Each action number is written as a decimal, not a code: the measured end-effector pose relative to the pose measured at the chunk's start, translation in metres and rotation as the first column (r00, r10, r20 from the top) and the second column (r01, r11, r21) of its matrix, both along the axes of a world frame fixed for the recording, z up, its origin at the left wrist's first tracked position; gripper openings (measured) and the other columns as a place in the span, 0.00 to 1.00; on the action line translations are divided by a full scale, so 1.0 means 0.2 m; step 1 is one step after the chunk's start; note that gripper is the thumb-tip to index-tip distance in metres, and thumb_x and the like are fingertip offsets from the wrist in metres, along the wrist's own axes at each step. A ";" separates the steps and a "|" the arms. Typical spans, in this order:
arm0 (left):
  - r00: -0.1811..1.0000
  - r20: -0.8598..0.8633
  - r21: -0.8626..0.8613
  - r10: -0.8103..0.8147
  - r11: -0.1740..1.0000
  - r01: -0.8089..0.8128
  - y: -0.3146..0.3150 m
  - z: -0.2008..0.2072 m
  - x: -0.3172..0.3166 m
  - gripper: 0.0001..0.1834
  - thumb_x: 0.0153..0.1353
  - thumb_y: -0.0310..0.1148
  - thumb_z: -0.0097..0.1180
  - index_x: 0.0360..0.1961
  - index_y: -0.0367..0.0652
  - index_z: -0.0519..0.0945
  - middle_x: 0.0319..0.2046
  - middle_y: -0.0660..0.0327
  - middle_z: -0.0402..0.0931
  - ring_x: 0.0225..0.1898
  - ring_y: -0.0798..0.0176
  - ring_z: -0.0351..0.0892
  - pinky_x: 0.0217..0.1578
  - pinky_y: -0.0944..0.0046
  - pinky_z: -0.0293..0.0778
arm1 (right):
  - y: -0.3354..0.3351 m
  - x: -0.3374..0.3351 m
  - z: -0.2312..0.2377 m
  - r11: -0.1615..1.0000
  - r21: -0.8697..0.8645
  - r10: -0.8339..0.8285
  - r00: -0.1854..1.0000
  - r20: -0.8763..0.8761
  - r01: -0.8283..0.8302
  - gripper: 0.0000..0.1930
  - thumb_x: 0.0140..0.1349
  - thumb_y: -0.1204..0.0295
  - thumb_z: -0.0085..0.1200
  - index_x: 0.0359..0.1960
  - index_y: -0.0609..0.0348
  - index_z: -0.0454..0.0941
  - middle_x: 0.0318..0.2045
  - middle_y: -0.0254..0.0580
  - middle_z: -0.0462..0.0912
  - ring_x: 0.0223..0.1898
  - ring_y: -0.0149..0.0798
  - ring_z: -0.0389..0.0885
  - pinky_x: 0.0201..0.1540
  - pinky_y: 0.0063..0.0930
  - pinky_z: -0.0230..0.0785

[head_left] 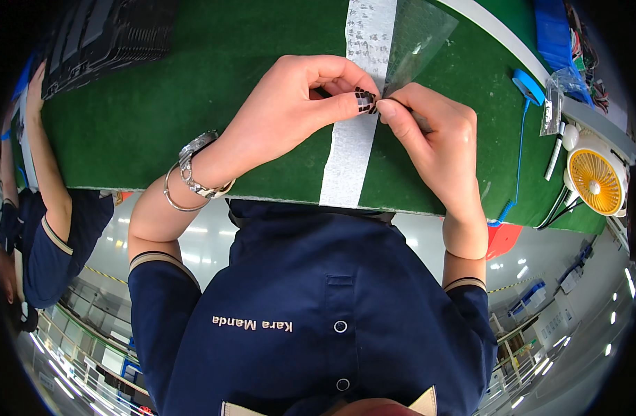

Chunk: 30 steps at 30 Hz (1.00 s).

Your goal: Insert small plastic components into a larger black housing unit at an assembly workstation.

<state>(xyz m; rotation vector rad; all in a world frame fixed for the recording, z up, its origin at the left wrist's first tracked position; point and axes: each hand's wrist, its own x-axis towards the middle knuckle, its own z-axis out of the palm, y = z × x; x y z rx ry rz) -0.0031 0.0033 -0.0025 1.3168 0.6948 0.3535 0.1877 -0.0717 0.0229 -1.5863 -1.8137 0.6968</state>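
Green tabletop (pixel 248 41) beneath clear, shiny film (pixel 420 40).

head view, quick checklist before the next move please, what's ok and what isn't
1. Left hand, thumb and index pinched: ok.
2. Right hand, thumb and index pinched, close beside the left: ok.
3. Black-and-grey patch at the left thumb, whether held or stuck on: cannot tell.
4. Clear plastic sheet free of the right hand: cannot tell; they overlap at its narrow end.
5. White strip in full view: not ok; the left hand hides part.
6. Yellow-and-white fan apart from both hands: ok.
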 end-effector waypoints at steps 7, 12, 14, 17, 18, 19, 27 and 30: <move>1.000 -0.018 0.036 0.021 0.999 -0.020 0.00 0.02 0.00 0.08 0.62 0.23 0.55 0.41 0.34 0.80 0.36 0.66 0.80 0.38 0.76 0.76 0.41 0.74 0.72 | 0.00 0.00 0.01 0.996 -0.080 -0.046 0.998 -0.043 0.042 0.08 0.61 0.70 0.58 0.28 0.61 0.79 0.17 0.41 0.73 0.15 0.38 0.69 0.20 0.30 0.61; 0.999 -0.027 0.071 0.045 0.997 -0.043 -0.01 0.02 0.00 0.07 0.62 0.24 0.56 0.41 0.36 0.81 0.35 0.67 0.81 0.36 0.77 0.76 0.38 0.75 0.72 | 0.00 -0.01 0.01 0.995 -0.086 -0.044 0.998 -0.033 0.041 0.07 0.61 0.71 0.58 0.28 0.61 0.79 0.17 0.41 0.73 0.16 0.39 0.69 0.20 0.30 0.61; 0.998 -0.039 0.098 0.051 0.994 -0.047 -0.01 0.02 0.00 0.07 0.62 0.24 0.57 0.40 0.37 0.81 0.34 0.67 0.81 0.35 0.78 0.75 0.37 0.75 0.72 | 0.00 -0.01 0.01 0.995 -0.091 -0.043 0.999 -0.026 0.041 0.07 0.61 0.71 0.58 0.28 0.61 0.79 0.17 0.41 0.73 0.16 0.40 0.70 0.20 0.31 0.62; 0.996 -0.061 0.108 0.061 0.993 -0.054 -0.01 0.02 0.00 0.06 0.61 0.24 0.57 0.40 0.37 0.81 0.33 0.68 0.81 0.34 0.79 0.75 0.35 0.76 0.71 | 0.00 -0.01 0.01 0.995 -0.093 -0.042 0.999 -0.013 0.040 0.07 0.60 0.71 0.59 0.28 0.61 0.79 0.18 0.42 0.74 0.16 0.41 0.71 0.21 0.31 0.63; 0.996 -0.064 0.108 0.061 0.993 -0.053 -0.01 0.03 0.00 0.06 0.61 0.24 0.57 0.39 0.37 0.81 0.33 0.68 0.81 0.33 0.79 0.74 0.34 0.76 0.71 | 0.00 -0.01 0.01 0.995 -0.086 -0.042 0.999 -0.017 0.040 0.07 0.60 0.71 0.59 0.28 0.61 0.79 0.18 0.42 0.74 0.17 0.42 0.71 0.21 0.31 0.63; 0.996 -0.067 0.109 0.060 0.993 -0.053 -0.01 0.03 0.00 0.06 0.61 0.23 0.57 0.39 0.37 0.81 0.33 0.68 0.80 0.32 0.80 0.74 0.33 0.76 0.71 | 0.00 -0.01 0.01 0.996 -0.079 -0.042 0.999 -0.022 0.040 0.07 0.60 0.71 0.59 0.28 0.61 0.79 0.18 0.42 0.74 0.17 0.42 0.72 0.21 0.32 0.63; 0.994 -0.050 0.148 0.098 0.985 -0.089 -0.04 0.04 -0.01 0.06 0.60 0.22 0.57 0.39 0.36 0.81 0.31 0.69 0.79 0.28 0.81 0.71 0.30 0.77 0.70 | 0.00 -0.02 0.04 0.999 -0.036 0.000 1.000 -0.004 0.000 0.06 0.59 0.72 0.58 0.28 0.61 0.78 0.21 0.44 0.77 0.22 0.48 0.77 0.24 0.36 0.68; 0.997 0.006 0.074 0.073 0.995 -0.074 -0.04 0.03 0.01 0.06 0.60 0.20 0.54 0.38 0.35 0.80 0.28 0.71 0.77 0.28 0.82 0.70 0.29 0.77 0.69 | -0.01 -0.01 0.05 1.000 -0.018 0.008 0.999 0.054 -0.007 0.07 0.57 0.71 0.57 0.23 0.59 0.76 0.20 0.45 0.76 0.22 0.49 0.78 0.23 0.39 0.68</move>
